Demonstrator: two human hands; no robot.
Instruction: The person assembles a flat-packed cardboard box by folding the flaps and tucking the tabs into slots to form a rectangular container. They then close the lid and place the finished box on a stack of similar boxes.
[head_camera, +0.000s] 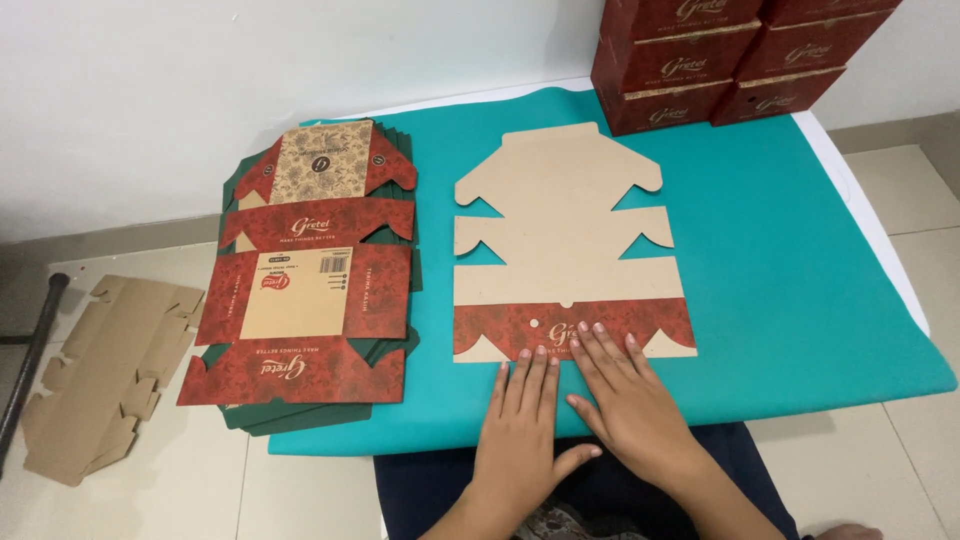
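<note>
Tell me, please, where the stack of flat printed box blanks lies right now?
The stack of flat printed box blanks lies on the teal mat's left edge, left of the unfolded blank under both hands.

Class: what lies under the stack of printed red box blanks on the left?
Under the red stack, dark green sheets poke out at the edges, lying on the teal mat. How many sheets there are, and anything beneath them, is covered.
</note>
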